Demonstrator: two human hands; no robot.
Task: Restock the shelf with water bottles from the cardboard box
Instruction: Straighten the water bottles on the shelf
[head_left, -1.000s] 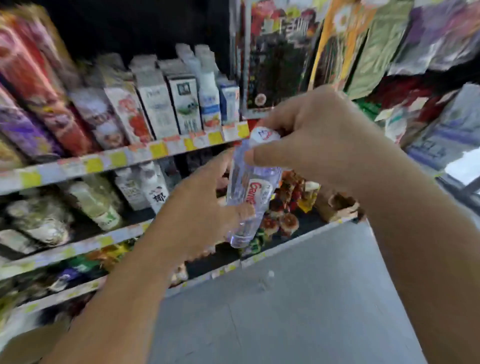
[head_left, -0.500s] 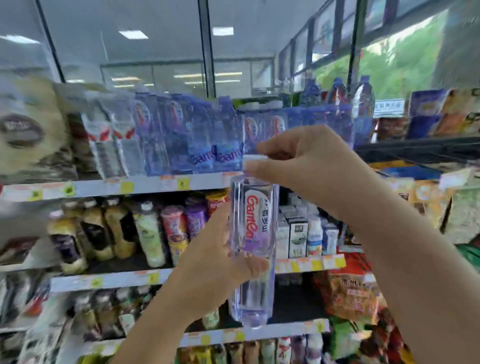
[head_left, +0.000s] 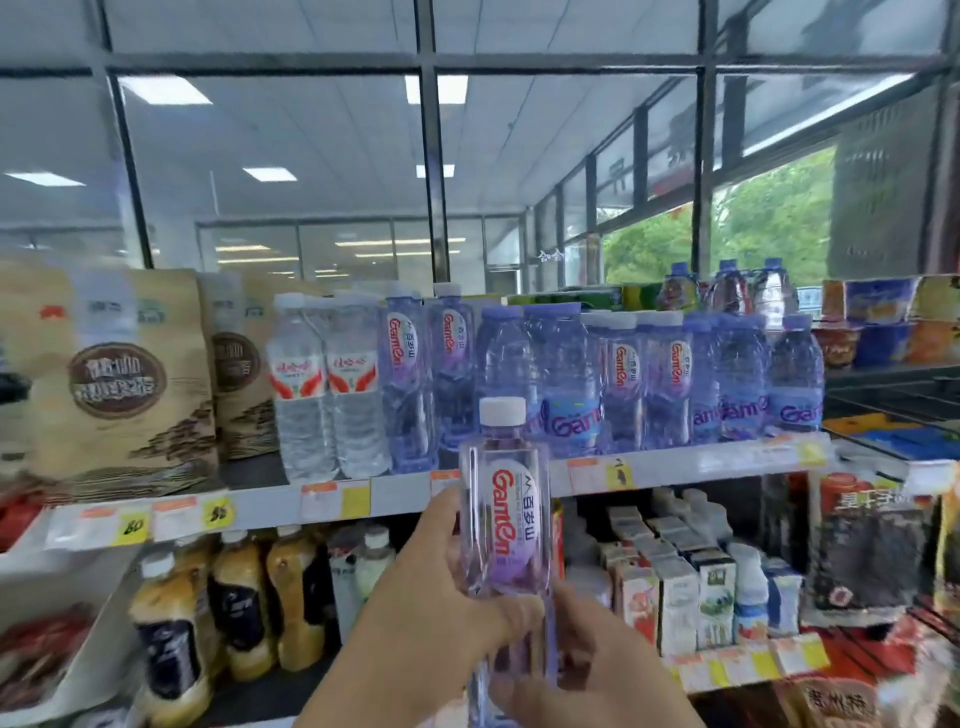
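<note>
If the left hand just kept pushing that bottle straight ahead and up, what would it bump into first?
Probably the shelf edge just behind the held bottle, or the Ganten bottles standing right above it. Depth is hard to judge; the left hand looks lower than that shelf.

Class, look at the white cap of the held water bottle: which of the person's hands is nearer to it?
Left. The left hand wraps the water bottle mid-body, below the white cap; the right hand grips lower, near its base.

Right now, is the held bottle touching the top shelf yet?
Apart. The head view shows the held bottle raised in both hands, its base well below and in front of the top shelf.
</note>
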